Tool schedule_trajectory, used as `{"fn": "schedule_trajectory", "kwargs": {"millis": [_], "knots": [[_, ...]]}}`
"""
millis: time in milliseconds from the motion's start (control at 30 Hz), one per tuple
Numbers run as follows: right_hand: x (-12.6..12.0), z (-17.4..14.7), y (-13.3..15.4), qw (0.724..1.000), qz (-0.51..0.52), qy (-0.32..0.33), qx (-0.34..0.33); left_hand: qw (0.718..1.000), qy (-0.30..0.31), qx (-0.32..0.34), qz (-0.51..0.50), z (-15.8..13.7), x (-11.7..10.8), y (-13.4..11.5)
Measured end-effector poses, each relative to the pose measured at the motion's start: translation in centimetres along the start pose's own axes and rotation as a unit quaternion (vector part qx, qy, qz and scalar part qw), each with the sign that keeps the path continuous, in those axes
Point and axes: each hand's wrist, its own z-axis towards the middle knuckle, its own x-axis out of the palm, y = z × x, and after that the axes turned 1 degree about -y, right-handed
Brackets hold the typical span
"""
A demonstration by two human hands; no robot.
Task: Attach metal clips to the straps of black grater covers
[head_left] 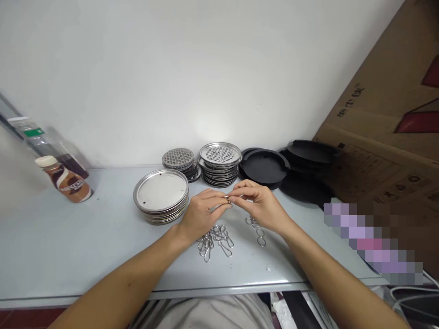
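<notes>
Over the middle of the table, my left hand [205, 211] and my right hand [259, 203] meet fingertip to fingertip. Both are closed in a pinch on a small metal ring [227, 198]; the fingers cover most of it, so its full shape is hidden. Beneath my left hand lies a loose pile of wire snap hooks [206, 246], some with rings on them. Several split rings [261, 237] lie on the table below my right hand.
Behind my hands stand a stack of round metal lids [161, 191], perforated metal discs [178, 158], grater-like plates [220, 154] and black round trays [265, 167]. Two bottles, one a brown drink bottle [68, 180], are at the left. A large cardboard box [387, 151] borders the right side.
</notes>
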Motion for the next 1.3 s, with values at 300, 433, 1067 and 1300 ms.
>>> {"fn": "schedule_trajectory", "kwargs": {"millis": [300,433,1067,1300], "knots": [[-4.7,0.7,-0.2,0.984,-0.128,0.112,0.057,0.969,0.235,-0.068,-0.030,-0.6,2.1,-2.1],[-6.7,0.8,-2.4,0.938,-0.224,0.243,0.108,0.944,0.318,-0.093,-0.010,0.0,-0.2,-1.7],[-4.2,0.6,-2.1,0.932,-0.312,0.165,0.084,0.859,0.444,-0.255,0.002,1.0,-3.5,-1.0],[-1.8,0.1,-1.2,0.940,-0.241,0.235,0.056,0.846,0.440,-0.300,0.022,1.2,-4.1,-1.4]]}}
